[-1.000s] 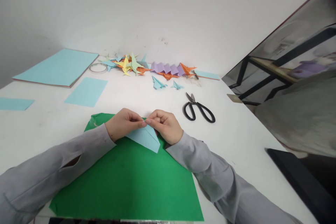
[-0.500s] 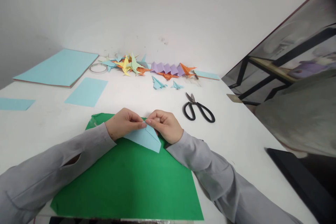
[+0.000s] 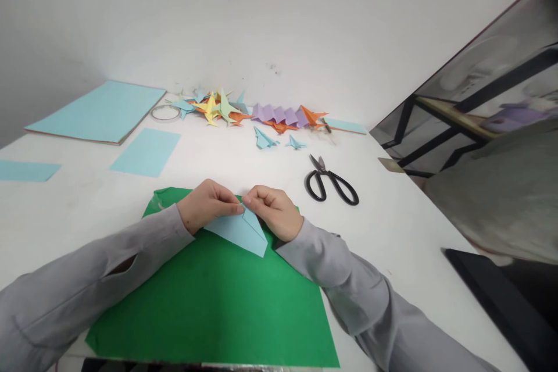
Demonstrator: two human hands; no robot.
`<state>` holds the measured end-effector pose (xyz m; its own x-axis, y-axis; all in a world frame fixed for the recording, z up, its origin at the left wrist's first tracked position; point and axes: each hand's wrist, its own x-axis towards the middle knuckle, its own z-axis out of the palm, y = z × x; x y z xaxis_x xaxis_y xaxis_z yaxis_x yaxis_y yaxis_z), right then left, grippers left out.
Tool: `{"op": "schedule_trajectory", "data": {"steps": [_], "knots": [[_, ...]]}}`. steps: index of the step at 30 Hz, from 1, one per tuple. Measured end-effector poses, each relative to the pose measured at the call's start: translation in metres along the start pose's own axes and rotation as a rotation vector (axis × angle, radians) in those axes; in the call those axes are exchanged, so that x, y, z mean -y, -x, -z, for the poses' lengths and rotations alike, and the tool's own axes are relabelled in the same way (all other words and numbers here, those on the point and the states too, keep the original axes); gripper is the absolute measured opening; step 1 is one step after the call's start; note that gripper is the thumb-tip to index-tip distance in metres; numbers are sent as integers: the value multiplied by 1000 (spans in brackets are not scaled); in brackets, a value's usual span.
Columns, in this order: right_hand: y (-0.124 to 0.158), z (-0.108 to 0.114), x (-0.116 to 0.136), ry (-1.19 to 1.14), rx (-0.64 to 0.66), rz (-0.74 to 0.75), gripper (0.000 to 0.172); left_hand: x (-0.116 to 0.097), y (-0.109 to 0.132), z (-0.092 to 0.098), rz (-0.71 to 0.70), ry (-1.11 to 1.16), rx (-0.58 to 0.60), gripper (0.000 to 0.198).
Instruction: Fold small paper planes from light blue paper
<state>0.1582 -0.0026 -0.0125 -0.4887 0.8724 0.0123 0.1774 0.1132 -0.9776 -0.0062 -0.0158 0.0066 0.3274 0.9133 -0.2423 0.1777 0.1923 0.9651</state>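
A folded light-blue paper [image 3: 239,234] with a pointed end lies over a green sheet [image 3: 213,296] on the white table [image 3: 405,232]. My left hand [image 3: 204,207] and my right hand [image 3: 272,212] meet fingertip to fingertip at the paper's top edge and pinch it there. Both arms wear grey sleeves. The part of the paper under my fingers is hidden.
Black scissors [image 3: 332,181] lie right of my hands. Colourful folded paper shapes [image 3: 257,113] and a tape ring [image 3: 165,113] sit at the table's far edge. A blue paper stack [image 3: 98,111] and loose blue sheets [image 3: 146,151] lie far left. A dark object [image 3: 501,296] is at the right.
The hands and the blue paper stay in almost the same place; the paper's lower tip has shifted very slightly. The view has nudged a little.
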Motion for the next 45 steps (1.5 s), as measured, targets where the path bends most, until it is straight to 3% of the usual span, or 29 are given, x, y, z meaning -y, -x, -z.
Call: {"op": "schedule_trajectory", "data": {"steps": [12, 20, 28, 39, 45], "knots": [[2, -2, -3, 107, -17, 54, 29, -4, 1, -2, 41, -44, -16, 16], [0, 0, -2, -137, 9, -27, 38, -4, 2, -3, 99, 20, -60, 13], [1, -1, -4, 41, -8, 36, 33, -3, 1, -3, 103, 17, -17, 21], [1, -2, -4, 60, 21, 28, 30, -1, 2, -5, -9, -121, -38, 21], [2, -4, -3, 48, -31, 46, 29, -2, 2, -4, -77, -177, -52, 23]]}}
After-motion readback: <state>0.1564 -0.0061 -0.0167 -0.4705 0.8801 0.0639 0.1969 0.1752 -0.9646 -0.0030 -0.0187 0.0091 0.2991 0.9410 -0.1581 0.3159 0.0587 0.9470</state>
